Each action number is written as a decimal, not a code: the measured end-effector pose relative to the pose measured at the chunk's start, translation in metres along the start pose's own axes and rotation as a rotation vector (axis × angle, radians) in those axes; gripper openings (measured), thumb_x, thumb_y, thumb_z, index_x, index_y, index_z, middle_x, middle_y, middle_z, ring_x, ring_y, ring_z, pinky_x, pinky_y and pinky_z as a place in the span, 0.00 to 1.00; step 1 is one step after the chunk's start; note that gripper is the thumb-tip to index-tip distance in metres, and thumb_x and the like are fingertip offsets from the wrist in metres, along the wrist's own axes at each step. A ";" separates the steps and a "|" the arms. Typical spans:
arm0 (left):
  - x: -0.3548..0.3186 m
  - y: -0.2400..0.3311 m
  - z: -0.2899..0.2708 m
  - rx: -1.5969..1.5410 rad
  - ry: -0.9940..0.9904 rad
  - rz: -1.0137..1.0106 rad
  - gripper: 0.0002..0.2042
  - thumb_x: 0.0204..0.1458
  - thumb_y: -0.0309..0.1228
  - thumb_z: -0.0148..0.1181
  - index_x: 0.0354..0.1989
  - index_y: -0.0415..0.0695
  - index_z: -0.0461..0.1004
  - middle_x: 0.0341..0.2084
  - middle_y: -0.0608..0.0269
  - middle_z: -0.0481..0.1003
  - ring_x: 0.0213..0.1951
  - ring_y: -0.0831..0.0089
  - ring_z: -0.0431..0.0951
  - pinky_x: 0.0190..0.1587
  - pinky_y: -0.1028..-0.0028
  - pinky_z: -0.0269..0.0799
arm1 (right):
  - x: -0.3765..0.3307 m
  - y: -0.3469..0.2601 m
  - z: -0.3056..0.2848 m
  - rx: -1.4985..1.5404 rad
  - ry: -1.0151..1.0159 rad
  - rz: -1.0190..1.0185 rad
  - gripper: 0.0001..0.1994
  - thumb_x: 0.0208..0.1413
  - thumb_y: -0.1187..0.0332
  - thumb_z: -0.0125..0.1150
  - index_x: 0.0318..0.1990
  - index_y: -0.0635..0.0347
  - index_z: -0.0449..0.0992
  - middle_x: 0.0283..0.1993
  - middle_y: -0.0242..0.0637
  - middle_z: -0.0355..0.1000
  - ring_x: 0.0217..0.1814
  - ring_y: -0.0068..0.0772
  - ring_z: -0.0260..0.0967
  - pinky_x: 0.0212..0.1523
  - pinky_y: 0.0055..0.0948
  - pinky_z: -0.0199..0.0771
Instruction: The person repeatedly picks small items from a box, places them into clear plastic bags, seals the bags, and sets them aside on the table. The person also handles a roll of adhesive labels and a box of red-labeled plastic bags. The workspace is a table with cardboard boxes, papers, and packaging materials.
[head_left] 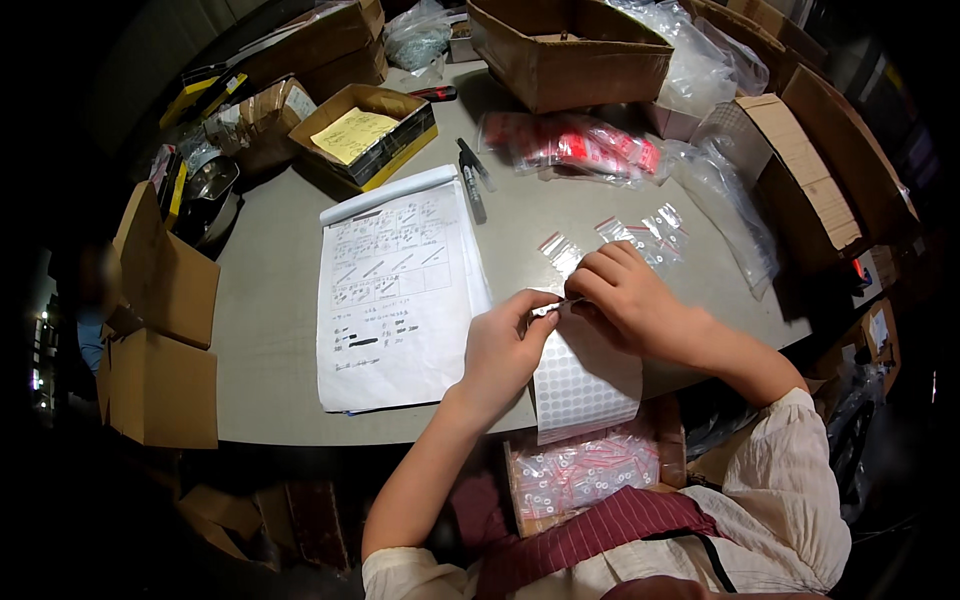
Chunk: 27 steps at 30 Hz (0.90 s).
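Below the tabletop [260,350], a box [672,440] holds bagged rings [585,470]. The left hand [505,345] pinches a dotted sheet [588,385]; unclear what the right hand [630,300] holds

Pale grey table [265,335], lit; dim room; small lights [38,380] far left.

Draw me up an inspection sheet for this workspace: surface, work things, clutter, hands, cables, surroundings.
Surface: pale grey table.
Work things: sheet of white dots, reaching past the near edge; small zip bags, some showing white rings; more bags in a low box below.
Clutter: handwritten papers, two markers, red-and-clear plastic packs, yellow note paper in an open box.
Hands: left hand and right hand meet above the sheet, fingertips pinching a small item, too small to identify.
Cables: nothing seen.
Surroundings: cartons, clear plastic bags; dark picture edges hide detail.
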<state>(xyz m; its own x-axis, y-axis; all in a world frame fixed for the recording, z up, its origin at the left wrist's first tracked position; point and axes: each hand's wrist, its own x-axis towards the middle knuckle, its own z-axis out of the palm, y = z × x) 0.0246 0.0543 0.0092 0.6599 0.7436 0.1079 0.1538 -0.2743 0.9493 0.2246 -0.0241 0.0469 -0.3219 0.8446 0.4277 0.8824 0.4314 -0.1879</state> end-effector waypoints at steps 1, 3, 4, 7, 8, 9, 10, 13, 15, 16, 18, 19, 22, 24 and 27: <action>0.000 0.001 0.000 -0.015 0.011 -0.018 0.09 0.58 0.26 0.65 0.45 0.37 0.83 0.24 0.66 0.79 0.26 0.85 0.71 0.31 0.79 0.69 | -0.001 -0.001 0.000 -0.039 0.017 -0.019 0.13 0.46 0.72 0.67 0.40 0.60 0.73 0.40 0.41 0.70 0.47 0.47 0.69 0.54 0.42 0.68; 0.000 0.004 -0.002 0.003 0.003 -0.011 0.10 0.60 0.28 0.63 0.46 0.37 0.82 0.22 0.62 0.78 0.24 0.81 0.72 0.29 0.75 0.67 | -0.003 -0.002 0.002 -0.060 0.039 -0.035 0.13 0.47 0.71 0.66 0.40 0.60 0.73 0.39 0.41 0.69 0.46 0.46 0.69 0.54 0.42 0.68; 0.000 0.004 -0.002 0.012 -0.002 -0.008 0.10 0.61 0.29 0.62 0.47 0.37 0.81 0.21 0.60 0.77 0.23 0.78 0.72 0.28 0.73 0.67 | -0.003 -0.002 0.003 -0.070 0.049 -0.043 0.13 0.47 0.71 0.65 0.40 0.60 0.73 0.39 0.40 0.69 0.46 0.46 0.69 0.54 0.42 0.68; -0.001 0.001 -0.001 -0.023 0.008 -0.025 0.10 0.61 0.29 0.62 0.46 0.37 0.81 0.21 0.60 0.78 0.23 0.79 0.72 0.28 0.74 0.67 | -0.003 -0.003 0.002 -0.054 0.108 -0.077 0.13 0.48 0.76 0.69 0.42 0.63 0.74 0.39 0.41 0.71 0.42 0.47 0.68 0.48 0.41 0.70; -0.001 0.001 -0.001 -0.023 0.012 -0.026 0.10 0.61 0.29 0.63 0.46 0.37 0.81 0.22 0.59 0.78 0.23 0.78 0.73 0.28 0.74 0.67 | -0.004 -0.003 0.003 -0.068 0.108 -0.083 0.13 0.48 0.74 0.68 0.41 0.62 0.74 0.39 0.41 0.70 0.43 0.46 0.68 0.50 0.41 0.70; -0.001 0.001 -0.001 -0.023 0.014 -0.027 0.10 0.61 0.30 0.63 0.46 0.37 0.81 0.22 0.59 0.79 0.24 0.78 0.73 0.28 0.74 0.67 | -0.006 -0.002 0.005 -0.083 0.108 -0.087 0.12 0.48 0.73 0.66 0.41 0.61 0.75 0.39 0.40 0.70 0.43 0.45 0.69 0.53 0.41 0.69; -0.001 0.001 -0.001 -0.024 0.017 -0.028 0.10 0.61 0.30 0.63 0.46 0.38 0.81 0.22 0.59 0.79 0.24 0.78 0.73 0.28 0.74 0.68 | -0.007 -0.002 0.006 -0.098 0.107 -0.092 0.12 0.48 0.71 0.64 0.41 0.61 0.75 0.40 0.40 0.70 0.44 0.44 0.69 0.55 0.41 0.69; -0.001 0.004 -0.003 -0.001 0.007 -0.052 0.10 0.61 0.30 0.63 0.46 0.38 0.82 0.25 0.58 0.81 0.25 0.77 0.75 0.30 0.74 0.70 | -0.008 -0.001 0.007 -0.115 0.123 -0.120 0.13 0.48 0.71 0.64 0.43 0.61 0.76 0.40 0.39 0.70 0.43 0.42 0.70 0.55 0.41 0.71; -0.001 0.002 -0.003 -0.010 0.025 -0.044 0.11 0.60 0.31 0.64 0.46 0.38 0.82 0.26 0.57 0.82 0.26 0.77 0.76 0.31 0.74 0.71 | -0.009 0.000 0.008 -0.150 0.143 -0.158 0.15 0.47 0.71 0.64 0.44 0.61 0.76 0.40 0.39 0.71 0.42 0.41 0.71 0.55 0.42 0.72; 0.000 0.002 -0.003 -0.014 0.034 -0.040 0.11 0.60 0.31 0.64 0.46 0.37 0.82 0.26 0.56 0.82 0.27 0.77 0.77 0.32 0.74 0.71 | -0.009 0.000 0.008 -0.167 0.153 -0.177 0.15 0.46 0.71 0.64 0.44 0.61 0.77 0.40 0.38 0.71 0.41 0.41 0.71 0.55 0.42 0.73; 0.000 0.001 -0.003 -0.029 0.038 -0.070 0.11 0.60 0.32 0.64 0.45 0.37 0.82 0.27 0.56 0.83 0.28 0.76 0.78 0.32 0.74 0.72 | -0.010 0.003 0.012 -0.202 0.188 -0.208 0.17 0.45 0.71 0.64 0.45 0.62 0.77 0.40 0.38 0.71 0.39 0.40 0.71 0.53 0.43 0.74; 0.000 0.001 -0.003 -0.036 0.040 -0.086 0.11 0.60 0.32 0.65 0.45 0.37 0.82 0.27 0.55 0.83 0.28 0.76 0.79 0.32 0.74 0.72 | -0.010 0.004 0.013 -0.220 0.205 -0.223 0.17 0.44 0.70 0.64 0.45 0.62 0.78 0.40 0.38 0.71 0.38 0.39 0.71 0.53 0.43 0.75; 0.002 -0.001 0.000 -0.158 0.061 -0.110 0.09 0.57 0.28 0.67 0.41 0.35 0.83 0.25 0.69 0.80 0.28 0.86 0.72 0.32 0.80 0.69 | -0.011 0.004 0.013 -0.246 0.229 -0.250 0.18 0.42 0.70 0.64 0.44 0.63 0.78 0.40 0.39 0.72 0.38 0.39 0.71 0.52 0.44 0.75; 0.002 0.003 -0.003 -0.125 0.042 -0.129 0.09 0.57 0.28 0.67 0.41 0.35 0.83 0.25 0.69 0.80 0.28 0.85 0.72 0.32 0.80 0.69 | -0.009 0.007 0.015 -0.215 0.223 -0.283 0.16 0.43 0.71 0.66 0.43 0.62 0.78 0.38 0.39 0.72 0.37 0.39 0.71 0.51 0.42 0.75; 0.003 -0.004 -0.003 -0.097 0.058 -0.110 0.09 0.57 0.28 0.67 0.41 0.35 0.83 0.24 0.69 0.79 0.27 0.85 0.72 0.31 0.80 0.68 | 0.002 0.012 0.001 0.062 0.121 -0.153 0.12 0.47 0.74 0.68 0.41 0.63 0.78 0.37 0.39 0.75 0.37 0.41 0.72 0.47 0.39 0.74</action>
<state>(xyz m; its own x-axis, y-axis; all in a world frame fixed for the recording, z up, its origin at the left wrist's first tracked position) 0.0237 0.0597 0.0063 0.5994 0.8003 0.0162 0.1486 -0.1311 0.9802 0.2342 -0.0174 0.0448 -0.4039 0.7247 0.5582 0.8022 0.5739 -0.1647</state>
